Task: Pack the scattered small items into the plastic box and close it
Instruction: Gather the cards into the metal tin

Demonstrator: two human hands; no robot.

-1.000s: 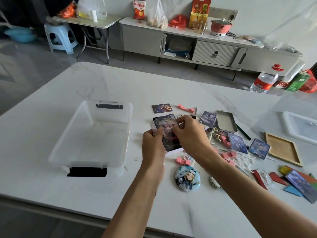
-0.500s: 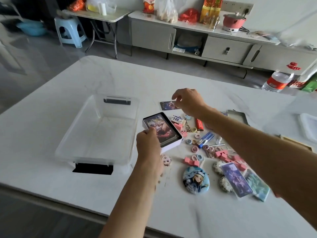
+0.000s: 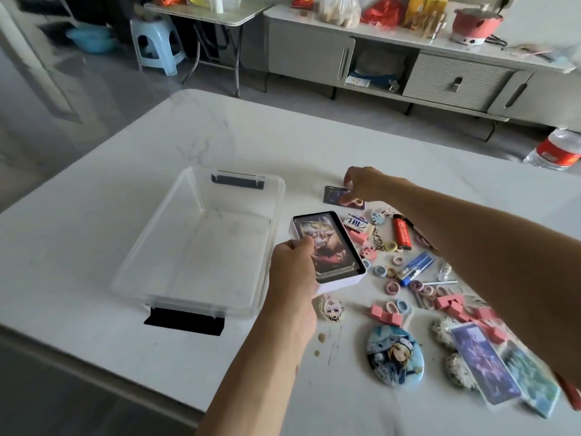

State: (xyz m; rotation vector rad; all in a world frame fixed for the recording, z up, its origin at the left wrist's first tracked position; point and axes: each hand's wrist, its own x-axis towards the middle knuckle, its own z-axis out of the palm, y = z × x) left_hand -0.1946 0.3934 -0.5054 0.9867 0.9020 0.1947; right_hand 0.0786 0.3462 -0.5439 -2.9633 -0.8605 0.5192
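An open clear plastic box [image 3: 176, 247] with black latches sits on the white table, nothing inside it. My left hand [image 3: 292, 272] grips a small white tin of picture cards [image 3: 333, 247] just right of the box. My right hand [image 3: 364, 184] reaches to the far side of the pile and its fingertips pinch a single dark card [image 3: 334, 195] lying flat on the table. Scattered to the right lie a red lighter [image 3: 402, 232], a blue lighter [image 3: 416, 267], hair ties, pink blocks [image 3: 386, 314], a round badge [image 3: 394, 355] and two cards [image 3: 484, 363].
The table's near edge [image 3: 125, 377] runs below the box. A grey sideboard [image 3: 408, 67] with bags and a pink pot stands behind, a blue stool [image 3: 158, 42] and folding table at back left, a water bottle [image 3: 556, 149] on the floor at right.
My right hand let go of the card tin and reached away to the single card at the far side. My left hand keeps holding the tin. The view moved closer.
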